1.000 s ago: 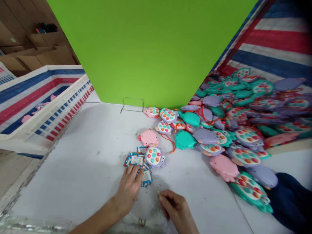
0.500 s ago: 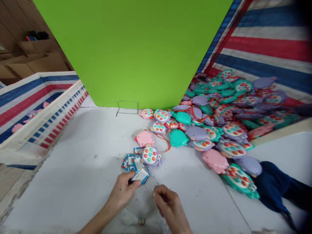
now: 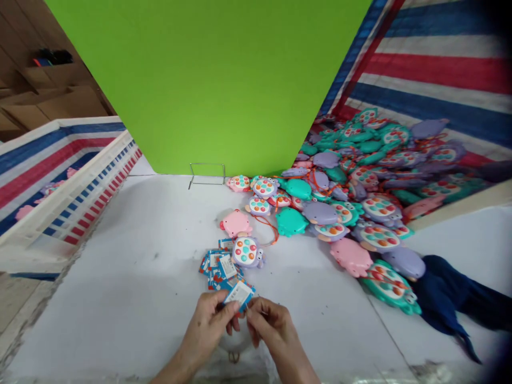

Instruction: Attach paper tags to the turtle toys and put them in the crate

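One card point(image 3: 241, 293) held in left hand point(image 3: 206, 319), just on near side of card pile point(image 3: 227, 268), thumb on its near edge. Right hand point(image 3: 272, 326) pinches thin pale piece point(image 3: 247, 306), too small for me to name, at card's corner. I judge step as lining piece up with corner; next move calls for steady card, fine fingertip aim. Card looks flat, tilted, blue-edged, with white panel, dark print.

Holds left hand point(image 3: 208, 322) at seven o'clock, pinching between thumb point(image 3: 226, 313) and fingers point(image 3: 214, 297); angles right hand point(image 3: 272, 326) toward eleven o'clock, just beside the left, pinching with fingers curled.
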Demonstrator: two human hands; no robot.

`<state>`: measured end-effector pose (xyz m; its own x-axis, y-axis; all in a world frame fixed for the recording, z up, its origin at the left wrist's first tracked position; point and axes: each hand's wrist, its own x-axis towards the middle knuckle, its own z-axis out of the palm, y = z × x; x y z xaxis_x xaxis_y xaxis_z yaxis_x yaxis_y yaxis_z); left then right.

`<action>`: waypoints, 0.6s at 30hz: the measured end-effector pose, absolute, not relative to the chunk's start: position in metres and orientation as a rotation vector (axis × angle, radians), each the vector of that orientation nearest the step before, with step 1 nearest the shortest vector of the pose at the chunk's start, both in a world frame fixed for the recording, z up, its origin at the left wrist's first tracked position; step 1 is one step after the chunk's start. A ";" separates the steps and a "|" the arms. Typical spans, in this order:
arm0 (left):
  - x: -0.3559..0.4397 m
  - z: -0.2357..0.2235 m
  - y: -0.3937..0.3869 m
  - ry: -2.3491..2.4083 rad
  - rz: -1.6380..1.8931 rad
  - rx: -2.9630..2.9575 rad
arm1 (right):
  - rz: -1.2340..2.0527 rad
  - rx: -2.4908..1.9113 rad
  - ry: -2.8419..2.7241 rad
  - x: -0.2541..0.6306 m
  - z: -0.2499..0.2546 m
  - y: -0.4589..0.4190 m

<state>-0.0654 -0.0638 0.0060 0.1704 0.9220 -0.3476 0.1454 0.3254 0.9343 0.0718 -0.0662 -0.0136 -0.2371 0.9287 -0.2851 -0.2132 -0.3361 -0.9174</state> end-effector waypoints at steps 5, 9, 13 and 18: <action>-0.065 0.007 -0.066 1.279 0.801 1.048 | 1.716 -1.131 -0.937 0.071 -0.010 -0.069; -0.064 0.004 -0.066 1.324 0.802 0.966 | 1.622 -1.195 -0.911 0.074 -0.013 -0.071; -0.063 0.006 -0.067 1.299 0.775 0.967 | 1.547 -1.250 -0.955 0.077 -0.017 -0.070; -0.070 0.008 -0.062 1.178 0.645 1.101 | 1.509 -1.301 -1.178 0.077 -0.015 -0.067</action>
<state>-0.0699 -0.0625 0.0085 0.3032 0.8674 -0.3947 0.1351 0.3709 0.9188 0.0766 -0.0668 -0.0146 -0.1472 0.9596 -0.2398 -0.0001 -0.2425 -0.9702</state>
